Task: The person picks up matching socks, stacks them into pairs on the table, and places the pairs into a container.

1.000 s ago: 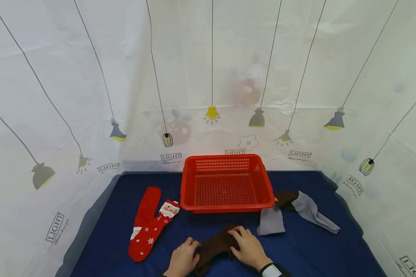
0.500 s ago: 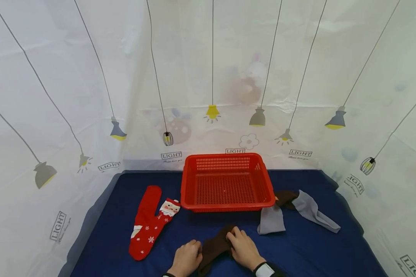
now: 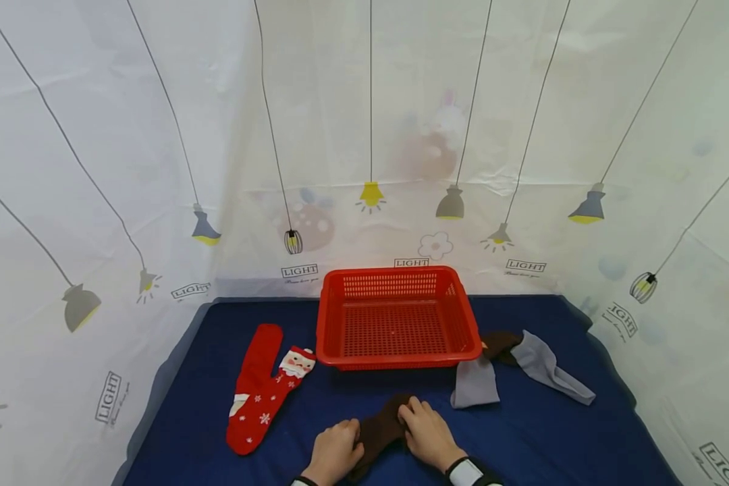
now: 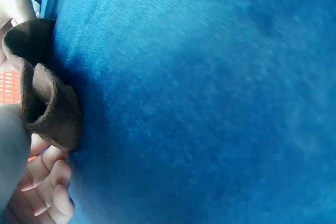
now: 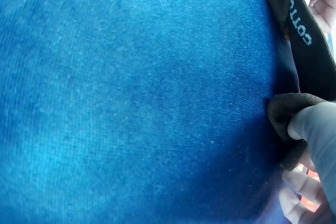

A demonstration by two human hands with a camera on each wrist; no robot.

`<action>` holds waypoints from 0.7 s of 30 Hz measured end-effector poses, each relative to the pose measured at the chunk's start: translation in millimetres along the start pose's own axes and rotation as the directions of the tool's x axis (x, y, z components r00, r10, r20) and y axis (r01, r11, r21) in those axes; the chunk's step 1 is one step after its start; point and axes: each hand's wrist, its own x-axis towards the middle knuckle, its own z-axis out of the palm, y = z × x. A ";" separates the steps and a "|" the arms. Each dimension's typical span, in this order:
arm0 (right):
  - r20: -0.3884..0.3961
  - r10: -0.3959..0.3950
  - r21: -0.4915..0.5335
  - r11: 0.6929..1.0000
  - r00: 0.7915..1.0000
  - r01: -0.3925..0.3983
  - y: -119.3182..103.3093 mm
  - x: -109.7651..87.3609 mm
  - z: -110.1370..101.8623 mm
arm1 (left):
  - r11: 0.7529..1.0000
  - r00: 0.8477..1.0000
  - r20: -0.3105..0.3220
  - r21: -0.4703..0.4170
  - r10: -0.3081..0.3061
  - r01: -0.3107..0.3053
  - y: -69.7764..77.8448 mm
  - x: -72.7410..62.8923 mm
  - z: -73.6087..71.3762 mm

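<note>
Head view: table (image 3: 522, 449), covered in smooth dark-blue cloth; at the middle of its back edge, one red plastic basket (image 3: 399, 365), rectangular, with perforated walls and a grid floor. Toward the table's left edge, one red knit piece (image 3: 260, 408), V-shaped, with white snowflakes and a bearded face. Toward the right edge, beside the basket's near right corner, one grey-and-brown fabric piece (image 3: 547, 370), bent. Midway between the side edges, in front of the basket, one brown sock (image 3: 381, 435), soft and bunched, with the left hand (image 3: 335, 451) and right hand (image 3: 430, 435) at its ends, knuckles up, fingers curled. Black-and-white band (image 3: 465, 472) at the right wrist. White backdrop (image 3: 340, 135), creased, printed with lamps and "LIGHT". Left wrist view: ribbed brown fabric in open folds, pinched by the left hand, lower fingers bent beneath. Right wrist view: right thumb pressed into a fold, pinching the sock; pale lettering on the dark band, "COTTO" legible, the remainder hidden.
</note>
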 end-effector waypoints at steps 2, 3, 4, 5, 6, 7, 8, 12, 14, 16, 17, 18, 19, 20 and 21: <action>-0.006 0.000 0.000 1.000 1.000 0.000 0.7 -0.7 -0.9 | 1.000 1.000 -0.001 -0.006 -0.005 0.005 0.4 1.1 -0.8; -0.011 -0.001 0.000 1.000 1.000 0.001 1.3 -1.1 -1.5 | 1.000 1.000 -0.002 -0.010 -0.008 0.008 0.3 1.7 -1.9; -0.022 -0.004 -0.004 1.000 1.000 0.004 2.1 -1.6 -2.0 | 1.000 1.000 -0.009 -0.008 -0.010 0.010 0.0 2.5 -3.4; -0.033 -0.006 -0.007 1.000 0.999 0.006 2.9 -2.1 -2.9 | 1.000 1.000 -0.018 -0.005 -0.013 0.013 -0.5 3.7 -5.3; -0.048 -0.009 -0.014 1.000 0.999 0.008 3.9 -2.6 -3.8 | 1.000 1.000 -0.025 0.002 -0.017 0.017 -1.1 5.1 -7.4; -0.065 -0.012 -0.024 1.000 0.998 0.010 5.1 -2.8 -4.5 | 1.000 0.999 -0.034 0.010 -0.020 0.020 -2.0 6.5 -9.7; -0.083 -0.016 -0.032 0.999 0.996 0.013 6.3 -2.6 -5.4 | 1.000 0.999 -0.040 0.013 -0.024 0.024 -2.7 8.3 -12.5; -0.098 -0.005 -0.041 0.999 0.995 0.001 9.9 0.2 -11.9 | 0.998 0.997 -0.073 0.052 -0.021 0.025 -5.8 16.5 -24.9; -0.082 0.008 -0.031 0.999 0.997 -0.010 10.6 2.8 -16.4 | 0.996 0.994 -0.108 0.083 -0.002 0.011 -6.7 20.7 -31.3; -0.064 0.019 -0.024 1.000 0.998 -0.020 10.4 5.3 -21.6 | 0.992 0.987 -0.157 0.126 0.026 -0.006 -7.2 24.5 -36.6; -0.060 0.021 -0.020 1.000 0.998 -0.023 10.2 6.4 -24.2 | 0.989 0.983 -0.179 0.148 0.039 -0.013 -7.4 26.2 -38.5; -0.055 0.023 -0.019 1.000 0.998 -0.024 10.1 7.4 -26.5 | 0.986 0.979 -0.196 0.165 0.050 -0.017 -7.3 27.5 -40.0; -0.050 0.024 -0.017 1.000 0.998 -0.025 10.2 8.0 -28.4 | 0.984 0.976 -0.210 0.179 0.059 -0.021 -7.3 28.3 -40.7; -0.045 0.025 -0.013 1.000 0.999 -0.026 10.3 8.3 -30.2 | 0.982 0.974 -0.219 0.186 0.063 -0.022 -7.2 28.9 -40.7; -0.040 0.027 -0.009 1.000 0.999 -0.028 10.6 8.1 -31.8 | 0.981 0.973 -0.222 0.190 0.065 -0.022 -7.0 29.1 -40.0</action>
